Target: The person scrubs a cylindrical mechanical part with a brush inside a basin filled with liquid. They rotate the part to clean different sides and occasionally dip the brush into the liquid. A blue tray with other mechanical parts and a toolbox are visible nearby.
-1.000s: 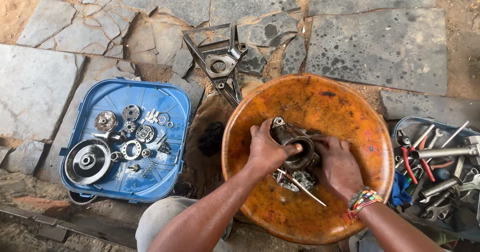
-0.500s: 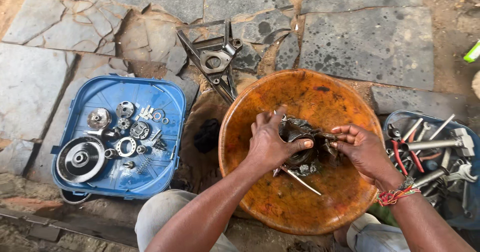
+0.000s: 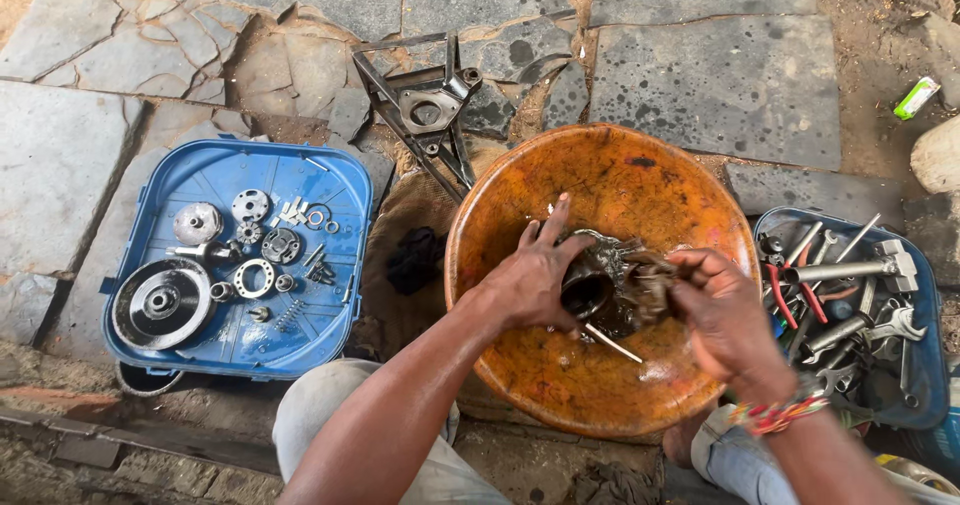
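Over a big orange basin (image 3: 610, 175) holding dirty liquid, my left hand (image 3: 535, 275) grips a dark, oily metal engine part (image 3: 600, 285). My right hand (image 3: 720, 310) is closed on a wet, dark rag or brush (image 3: 655, 280) pressed against the part's right side. A thin metal rod (image 3: 612, 343) lies in the basin just below the part. Both forearms reach in from the bottom of the view. A beaded bracelet sits on my right wrist.
A blue tray (image 3: 340, 180) at left holds a pulley disc (image 3: 160, 303), rings, gears and small parts. A blue box (image 3: 925, 365) at right holds wrenches, sockets and red-handled pliers. A metal bracket frame (image 3: 425, 110) lies on the stone slabs behind the basin.
The part has been lifted and turned over the basin. My right hand moved from flat on the basin's contents to the part's right side, now wiping it.
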